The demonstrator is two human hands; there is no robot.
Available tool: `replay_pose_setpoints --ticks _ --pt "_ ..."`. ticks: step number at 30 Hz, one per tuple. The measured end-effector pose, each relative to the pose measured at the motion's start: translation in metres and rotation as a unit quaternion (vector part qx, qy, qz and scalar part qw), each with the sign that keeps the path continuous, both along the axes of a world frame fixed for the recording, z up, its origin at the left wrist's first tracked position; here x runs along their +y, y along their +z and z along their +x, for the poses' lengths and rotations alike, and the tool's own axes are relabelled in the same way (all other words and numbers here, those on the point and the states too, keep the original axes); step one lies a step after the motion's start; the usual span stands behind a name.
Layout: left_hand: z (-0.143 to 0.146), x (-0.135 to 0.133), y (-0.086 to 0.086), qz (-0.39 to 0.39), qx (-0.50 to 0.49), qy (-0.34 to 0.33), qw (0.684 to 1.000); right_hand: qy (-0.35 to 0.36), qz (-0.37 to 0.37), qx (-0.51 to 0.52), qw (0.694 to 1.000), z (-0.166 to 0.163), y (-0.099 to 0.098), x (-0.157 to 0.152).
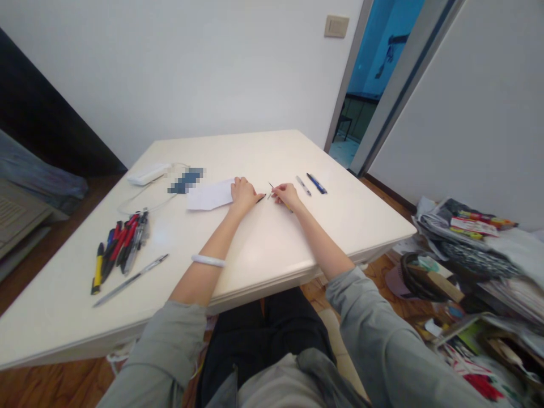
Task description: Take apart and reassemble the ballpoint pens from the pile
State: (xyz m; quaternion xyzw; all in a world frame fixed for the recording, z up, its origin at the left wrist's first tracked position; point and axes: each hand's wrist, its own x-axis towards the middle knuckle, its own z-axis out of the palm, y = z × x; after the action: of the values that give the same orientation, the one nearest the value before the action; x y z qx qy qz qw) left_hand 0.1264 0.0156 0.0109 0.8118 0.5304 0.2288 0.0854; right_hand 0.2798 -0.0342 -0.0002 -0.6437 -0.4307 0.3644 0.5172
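Observation:
Over the middle of the table (263, 238), my left hand (243, 194) rests beside the right end of a sheet of white paper (208, 196). A small dark, pointed piece (262, 197), like part of a pen, pokes out at its thumb, and the fingers are closed. Just to the right, my right hand (286, 195) pinches a thin dark rod (271, 185) that looks like a pen refill. Something yellow and dark (289, 208) shows under that palm, partly hidden. A tiny slim piece (268, 196) lies between the two hands.
Right of my hands lie a clear pen (304, 185) and a blue pen (317, 183). At left are a pile of pens (123, 241), a single clear pen (131, 280), a white box (148, 174) with a cable and a blurred-out dark object (186, 180). Clutter stands right of the table.

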Motion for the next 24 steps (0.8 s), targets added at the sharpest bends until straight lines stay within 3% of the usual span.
replay_pose_setpoints --ticks 24 --pt "-0.004 0.003 -0.01 0.001 -0.005 0.028 1.0 0.1 0.043 0.014 0.994 -0.016 -0.009 0.016"
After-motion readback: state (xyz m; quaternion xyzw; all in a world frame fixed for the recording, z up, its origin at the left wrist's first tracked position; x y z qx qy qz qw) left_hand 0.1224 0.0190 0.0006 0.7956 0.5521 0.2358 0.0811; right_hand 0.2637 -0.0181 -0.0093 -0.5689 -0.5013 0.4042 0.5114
